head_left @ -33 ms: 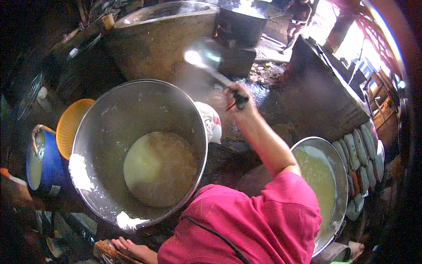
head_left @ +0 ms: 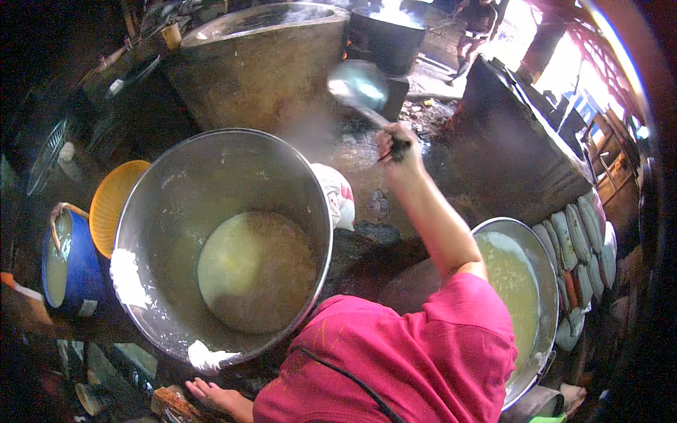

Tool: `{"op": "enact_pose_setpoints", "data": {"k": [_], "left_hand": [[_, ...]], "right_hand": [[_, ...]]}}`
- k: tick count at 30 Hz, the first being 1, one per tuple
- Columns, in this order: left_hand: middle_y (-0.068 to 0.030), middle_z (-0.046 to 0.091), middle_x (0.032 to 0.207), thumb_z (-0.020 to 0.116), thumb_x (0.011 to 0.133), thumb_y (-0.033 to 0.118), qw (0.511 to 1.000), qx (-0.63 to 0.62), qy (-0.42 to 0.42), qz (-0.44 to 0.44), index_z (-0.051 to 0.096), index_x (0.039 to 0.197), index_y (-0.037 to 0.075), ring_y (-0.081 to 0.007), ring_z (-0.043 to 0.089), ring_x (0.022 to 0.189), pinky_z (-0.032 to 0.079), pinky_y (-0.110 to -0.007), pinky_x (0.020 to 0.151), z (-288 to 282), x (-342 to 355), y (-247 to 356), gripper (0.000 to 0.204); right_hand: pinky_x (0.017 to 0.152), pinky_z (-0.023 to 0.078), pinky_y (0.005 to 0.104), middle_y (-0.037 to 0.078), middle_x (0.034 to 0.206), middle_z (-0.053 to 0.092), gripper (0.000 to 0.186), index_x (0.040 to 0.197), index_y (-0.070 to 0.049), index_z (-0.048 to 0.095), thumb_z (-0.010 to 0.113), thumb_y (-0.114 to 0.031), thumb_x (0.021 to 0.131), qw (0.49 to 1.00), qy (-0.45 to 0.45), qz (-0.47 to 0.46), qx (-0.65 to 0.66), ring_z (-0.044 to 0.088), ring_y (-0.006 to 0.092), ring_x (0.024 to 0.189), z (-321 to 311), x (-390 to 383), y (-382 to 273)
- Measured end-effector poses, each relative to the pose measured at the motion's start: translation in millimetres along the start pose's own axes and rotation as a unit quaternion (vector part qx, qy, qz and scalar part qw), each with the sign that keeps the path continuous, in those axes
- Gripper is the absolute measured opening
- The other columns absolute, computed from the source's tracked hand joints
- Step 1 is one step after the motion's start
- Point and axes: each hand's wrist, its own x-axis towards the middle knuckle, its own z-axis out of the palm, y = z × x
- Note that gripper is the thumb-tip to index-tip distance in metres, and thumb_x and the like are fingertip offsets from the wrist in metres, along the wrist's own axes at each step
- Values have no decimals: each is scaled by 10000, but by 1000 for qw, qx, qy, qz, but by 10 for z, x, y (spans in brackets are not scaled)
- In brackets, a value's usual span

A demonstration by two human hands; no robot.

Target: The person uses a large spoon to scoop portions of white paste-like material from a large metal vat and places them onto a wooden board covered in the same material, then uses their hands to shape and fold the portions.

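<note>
Right hand (head_left: 396, 144) is gripping the ladle (head_left: 360, 88) handle tight, arm stretched fwd, w/ the scoop up ahead and a bit left of the fist. Its long axis is running from the hand up-left toward the steaming concrete vat (head_left: 264, 63). The big steel pot (head_left: 218, 247) w/ yellowish liquid is sitting below-left, closer to the body. Left hand (head_left: 211, 395) is resting open and loose, holding nothing, by the pot's near rim, next to a white blob. Another metal basin (head_left: 546, 282) is sitting on the right.

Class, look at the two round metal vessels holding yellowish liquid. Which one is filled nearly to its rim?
The metal basin at the lower right, beside the pink sleeve. The big pot in the middle holds only a shallow pool at its bottom.
</note>
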Motion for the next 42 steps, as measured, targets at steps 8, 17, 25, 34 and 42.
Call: {"op": "enact_pose_setpoints", "data": {"k": [8, 17, 25, 34, 42], "left_hand": [[-140, 464, 1195, 435, 861, 384, 937, -187, 6, -294, 387, 1250, 41, -277, 462, 1093, 359, -398, 934, 119, 578, -1517, 520], [-50, 605, 868, 456, 866, 287, 848, -379, -100, -358, 552, 993, 92, -211, 586, 781, 497, -385, 670, 280, 259, -759, 252], [-75, 564, 1098, 370, 912, 345, 896, -309, 4, -320, 460, 1182, 53, -192, 552, 978, 453, -331, 824, 26, 241, -1027, 407], [-120, 417, 1283, 341, 918, 347, 912, -350, -20, -213, 338, 1278, 22, -247, 432, 1151, 344, -416, 967, 497, 161, 150, 486], [-113, 505, 1126, 439, 888, 334, 898, -192, 180, -354, 402, 1241, 84, -201, 510, 984, 451, -347, 771, 473, -51, 205, 434]], "right_hand": [[450, 420, 239, 67, 623, 467, 93, 746, -40, 475, 466, -109, 807, 956, 95, -271, 51, 458, 140, 516, -963, 928, -1617], [417, 349, 213, 49, 627, 428, 97, 720, -38, 408, 460, -64, 797, 983, 16, -77, -164, 386, 100, 485, -531, 99, 149], [344, 362, 167, 96, 701, 482, 181, 896, 27, 446, 429, -147, 852, 894, -11, 448, -19, 372, 62, 387, 298, -268, 1781], [352, 406, 175, 95, 705, 510, 166, 836, -46, 446, 576, -118, 761, 678, -111, 653, -318, 492, 93, 494, -527, 581, 4663], [365, 403, 198, 80, 659, 522, 181, 801, -50, 473, 616, -112, 709, 550, -166, 693, -437, 494, 113, 484, -1550, 976, 6517]]}}
